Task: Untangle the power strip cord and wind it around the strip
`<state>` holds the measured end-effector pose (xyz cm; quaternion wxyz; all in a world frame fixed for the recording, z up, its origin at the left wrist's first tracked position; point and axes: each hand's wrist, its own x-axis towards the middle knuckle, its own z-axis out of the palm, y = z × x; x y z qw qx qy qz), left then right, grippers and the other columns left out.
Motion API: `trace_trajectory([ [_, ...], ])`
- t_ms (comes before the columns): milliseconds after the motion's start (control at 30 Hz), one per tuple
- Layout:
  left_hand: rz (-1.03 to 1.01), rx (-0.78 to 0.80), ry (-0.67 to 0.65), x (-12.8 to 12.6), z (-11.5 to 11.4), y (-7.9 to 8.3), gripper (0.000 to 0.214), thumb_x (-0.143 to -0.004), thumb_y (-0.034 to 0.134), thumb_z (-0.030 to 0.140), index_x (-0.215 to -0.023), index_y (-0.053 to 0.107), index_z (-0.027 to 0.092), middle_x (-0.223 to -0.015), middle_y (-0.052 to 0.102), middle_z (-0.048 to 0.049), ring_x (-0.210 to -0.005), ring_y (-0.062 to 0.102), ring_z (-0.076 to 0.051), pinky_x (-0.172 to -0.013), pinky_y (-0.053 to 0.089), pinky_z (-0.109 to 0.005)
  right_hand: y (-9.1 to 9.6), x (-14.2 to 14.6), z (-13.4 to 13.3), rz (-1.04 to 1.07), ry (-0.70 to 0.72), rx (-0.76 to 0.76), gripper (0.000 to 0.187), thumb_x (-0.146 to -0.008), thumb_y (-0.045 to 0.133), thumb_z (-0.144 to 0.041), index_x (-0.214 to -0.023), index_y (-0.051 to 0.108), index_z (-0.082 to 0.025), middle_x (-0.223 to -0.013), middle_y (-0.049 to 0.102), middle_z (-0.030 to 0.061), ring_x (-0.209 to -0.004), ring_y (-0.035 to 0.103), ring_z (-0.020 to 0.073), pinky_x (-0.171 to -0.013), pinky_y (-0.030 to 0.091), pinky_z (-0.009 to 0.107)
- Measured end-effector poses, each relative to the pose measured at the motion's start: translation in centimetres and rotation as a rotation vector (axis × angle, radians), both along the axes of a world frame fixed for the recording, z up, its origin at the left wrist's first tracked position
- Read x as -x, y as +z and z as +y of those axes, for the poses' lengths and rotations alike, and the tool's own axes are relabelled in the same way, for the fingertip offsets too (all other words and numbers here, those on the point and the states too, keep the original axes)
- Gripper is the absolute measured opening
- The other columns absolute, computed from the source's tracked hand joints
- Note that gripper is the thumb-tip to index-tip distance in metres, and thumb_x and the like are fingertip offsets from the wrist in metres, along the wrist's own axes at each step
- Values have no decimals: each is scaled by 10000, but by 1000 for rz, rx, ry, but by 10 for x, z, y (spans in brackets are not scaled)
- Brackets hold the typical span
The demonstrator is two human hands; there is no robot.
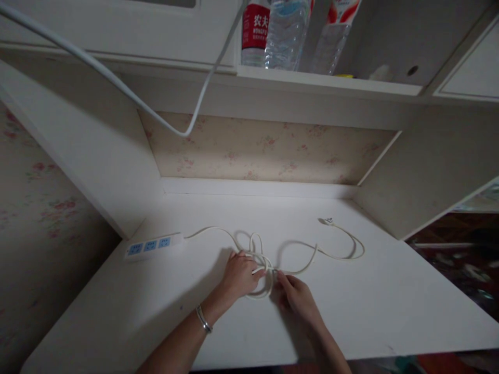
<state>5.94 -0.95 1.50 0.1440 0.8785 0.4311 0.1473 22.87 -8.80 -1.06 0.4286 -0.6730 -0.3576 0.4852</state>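
Note:
A white power strip (155, 246) with blue socket faces lies at the left of the white tabletop. Its pale cord (262, 295) runs to the middle, where it forms a tangle of loops. My left hand (240, 274) is closed on the looped cord, with strands passing under and between the fingers. Just right of the loops, my right hand (294, 293) pinches the cord between thumb and forefinger. From there the cord curves off to the right and ends at a plug (328, 221) lying near the back.
Overhead, a shelf (331, 82) holds several plastic bottles (286, 36). A thick white cable (128, 93) hangs in a bend at upper left. Side panels (413, 171) bound the white table (351, 306), and a flowered back wall (249, 150) rises behind it.

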Motion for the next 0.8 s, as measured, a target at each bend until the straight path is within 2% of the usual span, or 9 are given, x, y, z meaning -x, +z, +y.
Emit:
trace_trajectory([
  [67, 14, 36, -9, -1, -3, 1, 376, -888, 477, 449, -772, 714, 182, -815, 702, -105, -857, 622, -250, -801, 421, -373, 9, 1, -6, -191, 53, 40, 535, -802, 482, -646, -664, 647, -156, -562, 632, 46, -412, 540, 150, -397, 358, 242],
  [200, 19, 93, 4, -4, -10, 3, 314, -905, 433, 345, -866, 701, 186, -892, 695, -101, -840, 634, -227, -732, 442, -326, 25, 13, 0, -488, 113, -120, 426, -863, 448, -552, -832, 704, -213, -774, 718, 59, -565, 632, 169, -524, 418, 247],
  [300, 8, 96, 28, -5, -14, 4, 298, -911, 405, 296, -922, 684, 193, -950, 679, -99, -862, 629, -224, -737, 444, -320, 26, 18, 17, -683, 180, -119, 379, -878, 455, -483, -805, 713, -214, -797, 724, 76, -677, 657, 197, -590, 415, 252],
  [433, -86, 110, 41, 0, -15, 3, 310, -930, 383, 318, -965, 669, 204, -984, 662, -95, -889, 616, -218, -764, 445, -320, 21, 20, 31, -789, 249, -82, 396, -919, 401, -426, -751, 682, -201, -733, 709, 89, -655, 651, 184, -590, 397, 240],
  [500, -199, 131, 70, 2, -13, 0, 281, -923, 412, 315, -948, 668, 203, -983, 658, -85, -908, 606, -205, -791, 438, -309, 19, 22, 31, -843, 230, -70, 351, -929, 396, -392, -804, 660, -196, -771, 712, 100, -697, 659, 186, -609, 392, 239],
  [600, -441, 203, 184, 4, -6, -6, 237, -893, 475, 322, -834, 655, 180, -892, 653, -64, -859, 593, -183, -780, 433, -295, 15, 23, 29, -897, 179, -57, 295, -939, 385, -347, -871, 621, -183, -822, 708, 122, -731, 661, 194, -625, 384, 253],
  [700, -744, 451, 322, 5, 0, -13, 295, -861, 506, 408, -754, 612, 154, -741, 623, -36, -721, 589, -165, -672, 432, -274, 11, 18, 28, -905, 136, -57, 300, -948, 350, -334, -882, 597, -176, -803, 697, 120, -713, 652, 199, -616, 373, 266],
  [800, -1104, 687, 359, 10, 0, -14, 314, -820, 565, 452, -770, 596, 144, -693, 593, -11, -676, 577, -144, -658, 426, -264, 6, 6, 30, -879, 78, -53, 327, -951, 324, -355, -884, 586, -171, -759, 686, 111, -684, 644, 204, -596, 366, 270],
])
